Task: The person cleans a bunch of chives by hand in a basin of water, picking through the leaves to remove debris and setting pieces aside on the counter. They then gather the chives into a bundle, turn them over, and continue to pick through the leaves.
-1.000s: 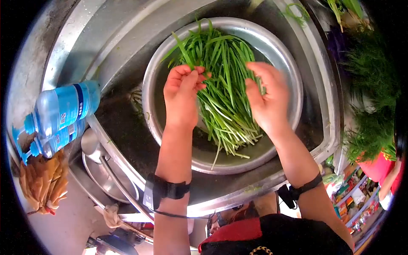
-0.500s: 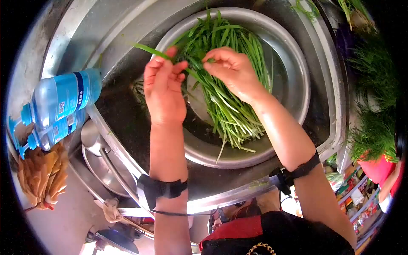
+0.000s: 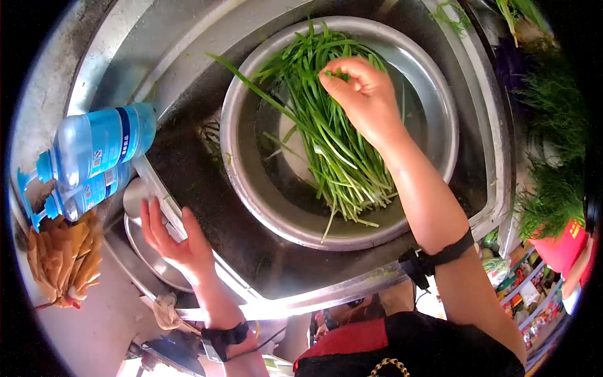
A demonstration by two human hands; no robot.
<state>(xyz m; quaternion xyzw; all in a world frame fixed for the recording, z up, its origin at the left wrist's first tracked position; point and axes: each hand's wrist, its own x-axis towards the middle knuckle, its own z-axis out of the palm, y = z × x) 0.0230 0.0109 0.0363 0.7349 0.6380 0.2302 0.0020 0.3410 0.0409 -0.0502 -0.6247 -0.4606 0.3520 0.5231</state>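
A bundle of long green stalks (image 3: 339, 151) lies in a round metal basin (image 3: 235, 169), leafy ends at the top and pale ends toward the bottom. One blade sticks out over the basin's left rim. Above the upper part of the bundle is my right hand (image 3: 359, 91), its thumb and fingers pinched on a small piece of green. My left hand (image 3: 179, 242) is empty, with fingers spread, over the sink's left edge near a metal bowl, well away from the basin.
The basin sits in a dark metal sink (image 3: 207, 182). At left are blue pump bottles (image 3: 107, 141) and a brown paper-like bundle (image 3: 66, 257). Feathery greens (image 3: 553, 125) lie at right. Part of a person in red (image 3: 565, 251) shows at lower right.
My left hand has moved down and left from the basin to the sink's edge, and its fingers have spread. My right hand has shifted slightly up and right, still pinched.
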